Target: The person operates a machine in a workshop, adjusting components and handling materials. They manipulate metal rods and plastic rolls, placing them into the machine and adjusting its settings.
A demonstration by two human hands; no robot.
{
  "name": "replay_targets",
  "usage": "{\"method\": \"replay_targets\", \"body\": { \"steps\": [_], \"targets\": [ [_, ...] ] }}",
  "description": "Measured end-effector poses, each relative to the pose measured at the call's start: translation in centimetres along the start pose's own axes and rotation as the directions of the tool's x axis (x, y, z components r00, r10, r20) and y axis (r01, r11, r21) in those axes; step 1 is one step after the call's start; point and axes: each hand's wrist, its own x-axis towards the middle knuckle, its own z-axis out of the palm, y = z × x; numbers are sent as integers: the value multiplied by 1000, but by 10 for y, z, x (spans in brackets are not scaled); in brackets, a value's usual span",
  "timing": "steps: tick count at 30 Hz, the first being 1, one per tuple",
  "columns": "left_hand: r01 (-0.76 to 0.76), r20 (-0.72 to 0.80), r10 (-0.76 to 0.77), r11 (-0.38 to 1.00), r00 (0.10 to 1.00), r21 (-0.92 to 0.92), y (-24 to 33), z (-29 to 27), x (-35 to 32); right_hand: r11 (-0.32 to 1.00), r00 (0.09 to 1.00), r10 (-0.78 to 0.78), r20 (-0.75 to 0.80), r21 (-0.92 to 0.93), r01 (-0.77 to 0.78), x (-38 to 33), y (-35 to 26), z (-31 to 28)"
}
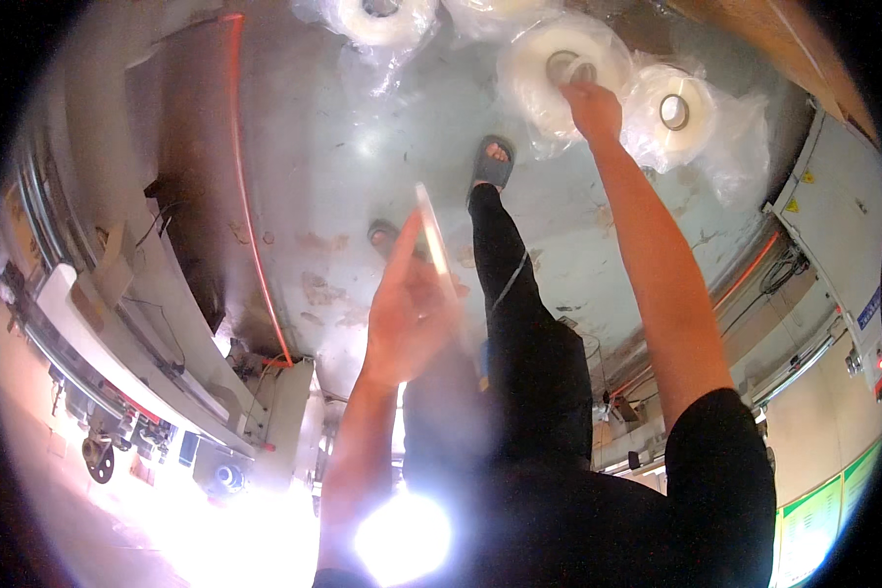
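Note:
My right hand (593,106) reaches forward to a large roll of clear film (529,73) in loose plastic wrap. Its fingers are pinched together at the roll's core, where a small pale ring-like shape shows. Whether that is a separate ring or part of the core I cannot tell. Closer to my body, my left hand (412,314) is raised and smeared by motion. A thin flat sheet-like piece (431,235), seen almost edge-on with a bright edge, is held in it. What kind of piece it is cannot be made out.
Another wrapped film roll (674,111) stands just right of my right hand, with one more (382,12) at the far left. A red pipe (237,176) runs along the left side. Machine rails (98,343) line the left, and a pale cabinet (838,196) stands at right.

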Motion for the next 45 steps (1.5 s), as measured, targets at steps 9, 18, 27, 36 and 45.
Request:
{"method": "replay_targets", "body": {
  "steps": [9,18,27,36,45],
  "targets": [
    [33,207,-80,974,975,222,22,7,-23,347,868,-145,475,846,-405,-157,-97,-172],
    [111,397,-162,983,903,147,43,12,-32,176,836,-178,519,852,-492,-196,-164,-190],
    [114,388,-153,986,909,121,55,4,-28,135,832,-229,506,863,-488,-193,-183,-182],
    [114,379,-171,979,909,169,66,4,-27,114,784,-251,569,821,-559,-182,-186,-183],
    [145,349,-231,956,908,255,65,11,-23,150,821,-234,522,853,-500,-185,-187,-185]
  ]
}}
